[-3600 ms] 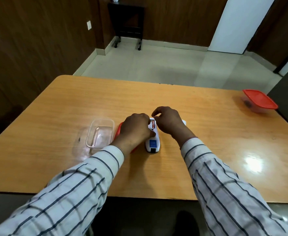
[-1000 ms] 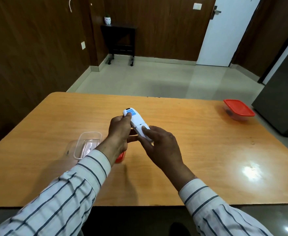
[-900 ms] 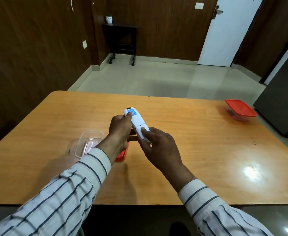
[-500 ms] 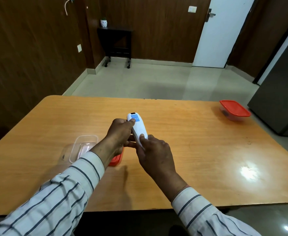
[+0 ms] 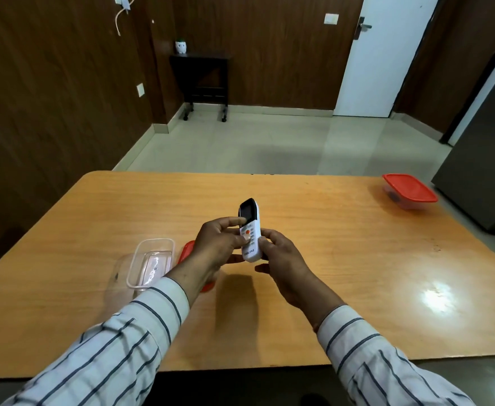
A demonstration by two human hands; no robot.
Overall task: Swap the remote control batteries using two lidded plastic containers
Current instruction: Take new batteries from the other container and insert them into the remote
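Head view: white remote (image 5: 250,231) clasped above table (image 5: 328,230) by left hand (image 5: 218,244) and right hand (image 5: 284,265). Red lid (image 5: 186,252) mostly hidden behind left wrist.

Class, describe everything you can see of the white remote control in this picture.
The remote control is a slim white plastic handset with a dark screen at its far end, an orange button and pale buttons below, and small lettering near its close end. It is held above the table, face up, tilted, gripped by the left hand and right hand.
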